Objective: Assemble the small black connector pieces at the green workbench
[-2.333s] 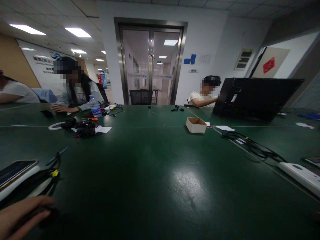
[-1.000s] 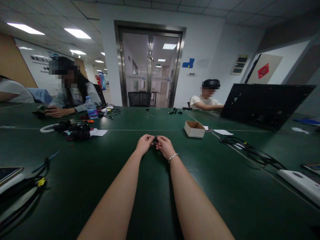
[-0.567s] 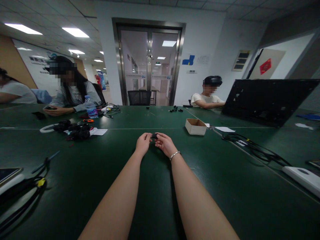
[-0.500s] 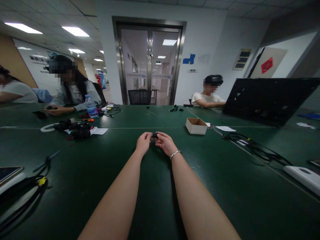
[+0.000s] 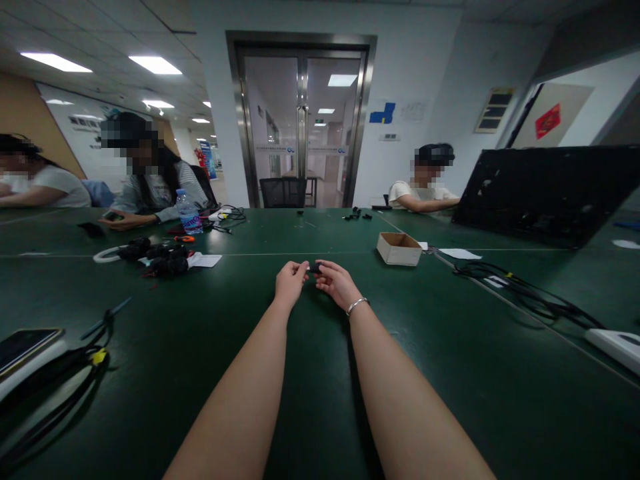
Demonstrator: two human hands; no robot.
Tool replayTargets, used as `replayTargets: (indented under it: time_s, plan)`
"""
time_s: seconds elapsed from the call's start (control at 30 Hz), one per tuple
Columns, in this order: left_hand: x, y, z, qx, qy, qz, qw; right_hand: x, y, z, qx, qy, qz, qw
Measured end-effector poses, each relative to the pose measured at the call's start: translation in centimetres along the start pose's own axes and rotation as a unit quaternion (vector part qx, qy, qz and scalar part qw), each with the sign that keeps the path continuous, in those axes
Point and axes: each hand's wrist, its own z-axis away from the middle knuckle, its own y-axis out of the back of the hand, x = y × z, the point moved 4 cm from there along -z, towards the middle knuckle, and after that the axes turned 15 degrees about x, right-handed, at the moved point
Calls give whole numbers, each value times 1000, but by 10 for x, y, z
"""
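Observation:
My right hand [image 5: 337, 285] pinches a small black piece [image 5: 315, 268] above the green table, with a metal bangle round its wrist. At the left end of that piece, a small pale bit shows beside the fingertips of my left hand [image 5: 290, 285], which are pinched on it. The piece is too small to name its exact kind. Behind and to the right of my hands stands an open cardboard box [image 5: 399, 252]; its floor is hidden from this angle.
Black tangled items [image 5: 163, 257] lie left, near a water bottle [image 5: 189, 212]. A phone [image 5: 30, 348] and a looped cable [image 5: 93, 363] sit at the near left. To the right are cables [image 5: 525, 297] and a large black panel [image 5: 545, 197]. Several people sit around the table [image 5: 320, 400].
The whole view has shifted slightly to the right. Between my left fingertips and the black piece, a pale end now shows more plainly. Both hands still hold it.

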Motion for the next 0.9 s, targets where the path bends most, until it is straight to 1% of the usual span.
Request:
replayTargets:
  time_s: [0.13,0.3,0.5,0.6,0.7,0.9]
  plan:
    - [1,4,0,13,-15,-58,998,0,0,0,-14,7,0,1000]
    - [5,9,-1,18,-35,-121,992,-1,-2,2,-36,47,11,998]
    - [13,12,2,23,-33,-151,988,-1,-5,3,-60,67,28,996]
    - [14,12,2,22,-30,-154,987,-1,-5,3,-67,71,28,995]
    - [11,11,1,22,-35,-146,988,-1,-5,2,-68,65,28,995]
    - [-5,4,-7,21,-43,-85,995,1,-4,0,-32,43,23,998]
